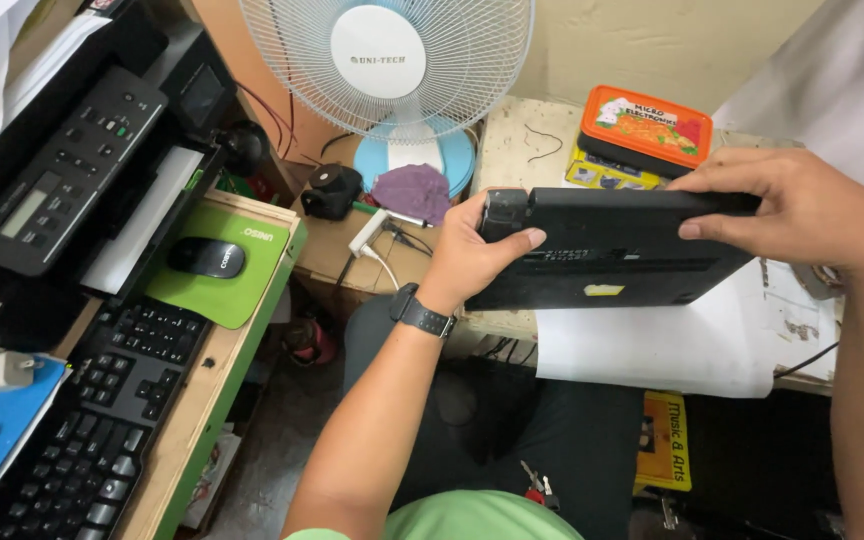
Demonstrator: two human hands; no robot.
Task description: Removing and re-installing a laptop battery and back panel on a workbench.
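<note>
A black closed laptop [617, 255] is held up on edge over a white sheet of paper [662, 345] on a worn table. My left hand [472, 250], with a dark watch on its wrist, grips the laptop's left end by the hinge corner. My right hand [802, 210] clamps the top right edge, fingers over the top and thumb on the near face. A small yellow sticker shows on the laptop's near face.
An orange-lidded box [647, 125] sits behind the laptop. A white fan [392, 60] stands at the back. To the left, a desk holds a black printer [72, 160], a mouse [206, 257] on a green pad, and a keyboard [102, 420]. A purple cloth [412, 190] lies by the fan base.
</note>
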